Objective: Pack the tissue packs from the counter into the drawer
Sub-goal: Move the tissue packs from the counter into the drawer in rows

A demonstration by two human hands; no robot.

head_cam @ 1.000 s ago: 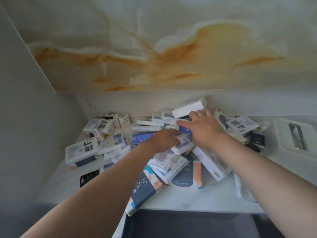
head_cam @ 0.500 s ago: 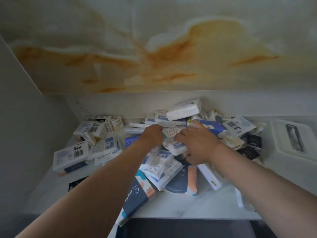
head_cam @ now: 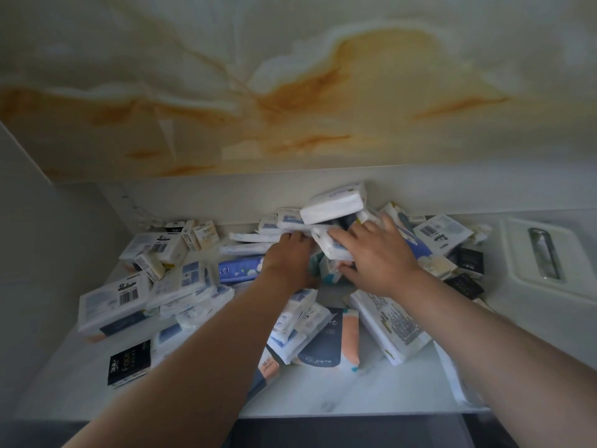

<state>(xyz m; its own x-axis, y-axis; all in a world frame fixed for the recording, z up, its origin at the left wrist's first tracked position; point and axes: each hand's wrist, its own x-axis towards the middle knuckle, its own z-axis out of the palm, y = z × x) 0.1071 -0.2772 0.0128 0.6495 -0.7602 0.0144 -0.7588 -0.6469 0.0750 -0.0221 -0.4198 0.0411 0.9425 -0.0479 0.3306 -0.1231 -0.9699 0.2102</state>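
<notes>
labels: navy pack (head_cam: 319, 349) "s.pure", black pack (head_cam: 129, 363) "face" (barcode pack (head_cam: 113, 302) behind).

A large marble-look wall slab (head_cam: 161, 59) fills the upper half of the view, pale cream with broad orange veins (head_cam: 381, 56) branching across it. Below it runs a plain white upstand (head_cam: 226, 195), which meets the back edge of the counter (head_cam: 323, 392). A flat grey side panel (head_cam: 38, 237) closes the left side. At the far right, a white tray with rounded corners (head_cam: 578, 253) lies flat on the counter, with a slim metal bar (head_cam: 546, 253) set lengthwise in its middle.
</notes>
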